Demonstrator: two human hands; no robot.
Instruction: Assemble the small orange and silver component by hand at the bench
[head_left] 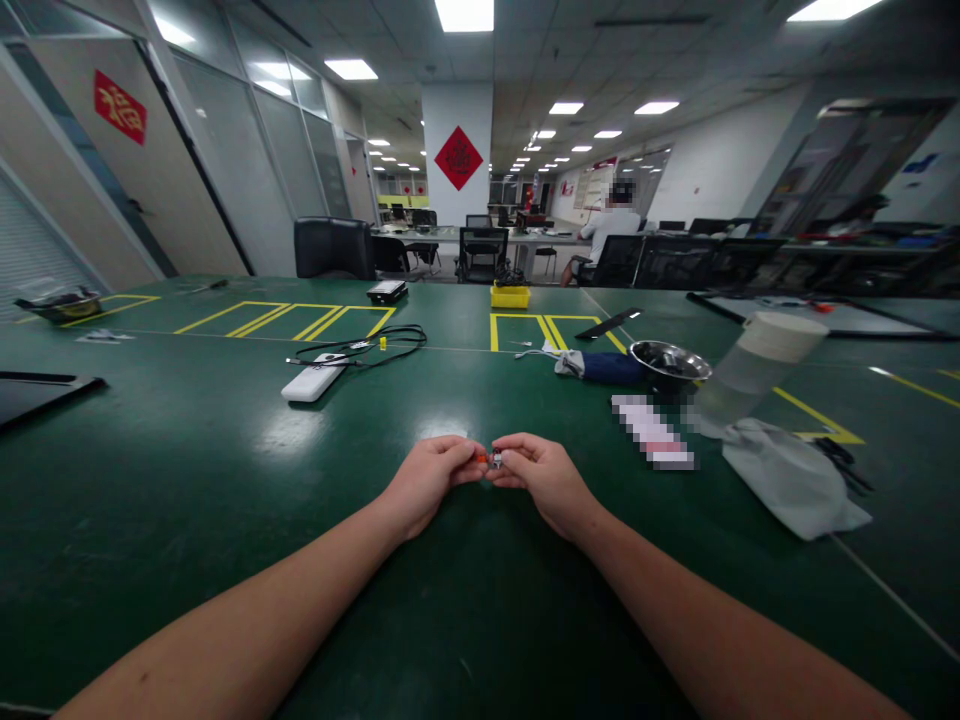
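Office room under white ceiling lights (465, 14); green surface (225, 560) fills the lower frame, marked with yellow tape (352, 322) further back. Left to right from here.

Far left, mid-height: corner of a dark flat item (45, 392), cut by the frame edge; above it, a dark dish (64, 304). Upper left: door (105, 150) bearing a red diamond sign (120, 107).

Left of centre: white power bank (313, 380), a black cable (409, 345) looped beside and over its far end.

Centre, just below mid-frame: left hand (431, 482), grip pinched on a small orange piece (482, 458) between thumb and fingers. Right next to it, a small silvery piece (496, 461) sits at the fingertips of the right hand (546, 482), that grip likewise pinched together on it. (Pieces very close; whether they touch, I cannot tell.) Behind, upper centre, a yellow bin (510, 297) with dark contents.

Right of centre: dark blue pouch (609, 368) next to a shiny metal bowl (670, 367); nearer, a pixelated pinkish rectangle (652, 432). Upper right, a seated person (611, 238) in a pale top. Further right: clear container (739, 380) with a pale lid, then a crumpled whitish bag (795, 485) in front.
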